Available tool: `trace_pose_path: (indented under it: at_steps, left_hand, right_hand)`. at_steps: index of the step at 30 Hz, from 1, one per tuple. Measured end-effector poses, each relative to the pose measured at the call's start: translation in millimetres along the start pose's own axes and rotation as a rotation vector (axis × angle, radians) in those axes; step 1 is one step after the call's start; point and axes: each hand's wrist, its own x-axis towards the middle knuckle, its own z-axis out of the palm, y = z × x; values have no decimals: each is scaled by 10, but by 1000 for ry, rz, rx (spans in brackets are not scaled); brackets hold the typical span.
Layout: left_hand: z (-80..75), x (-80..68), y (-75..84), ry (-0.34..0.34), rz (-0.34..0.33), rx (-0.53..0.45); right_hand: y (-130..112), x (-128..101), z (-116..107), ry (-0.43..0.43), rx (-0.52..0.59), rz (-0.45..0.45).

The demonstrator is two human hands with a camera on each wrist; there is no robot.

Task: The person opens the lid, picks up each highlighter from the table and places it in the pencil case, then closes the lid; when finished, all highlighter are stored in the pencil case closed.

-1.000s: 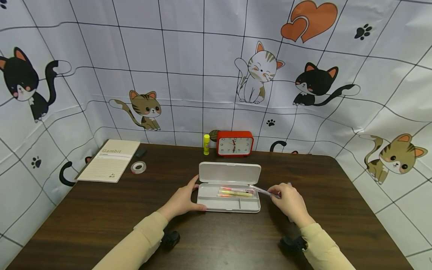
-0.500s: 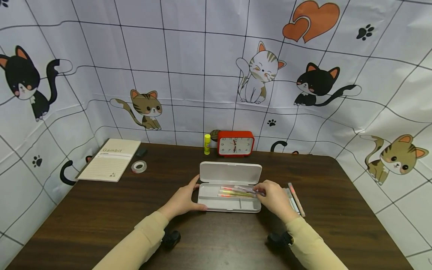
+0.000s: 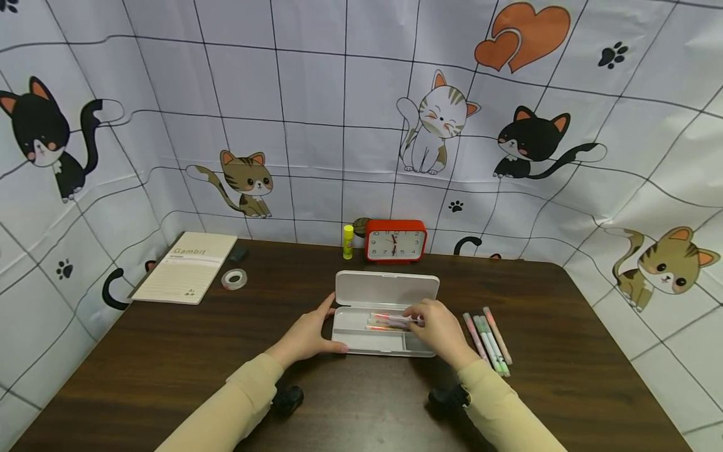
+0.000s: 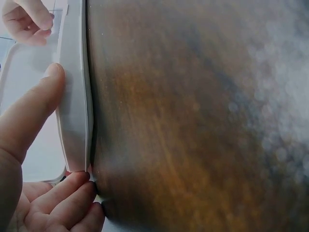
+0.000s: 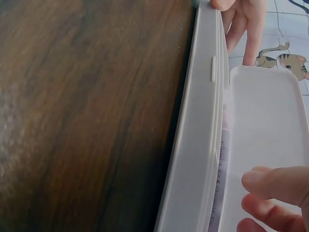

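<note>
An open white pencil case stands at the middle of the table, its lid raised at the back. My left hand holds its left end, thumb on the front rim and fingers at the short side. Inside the back compartment lie several pens. My right hand is over the case's right part, fingers loosely bent near the pen ends. In the right wrist view a purple pen with printed markings lies along the case, and the thumb and fingers stand apart from it.
Several markers lie side by side right of the case. Behind it stand a red clock and a yellow glue stick. A notepad, a tape roll and a small dark object are at the back left.
My right hand has carried a purple pen leftward from beside the case and let it go inside. The markers on the table have come into view. My left hand stays at the case.
</note>
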Motion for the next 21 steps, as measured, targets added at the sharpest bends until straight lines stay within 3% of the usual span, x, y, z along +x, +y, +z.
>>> trace_pose_path:
  at_steps: [21]
  left_hand:
    - [24, 13, -30, 0, 5, -5]
  right_hand:
    - [314, -176, -151, 80, 90, 46]
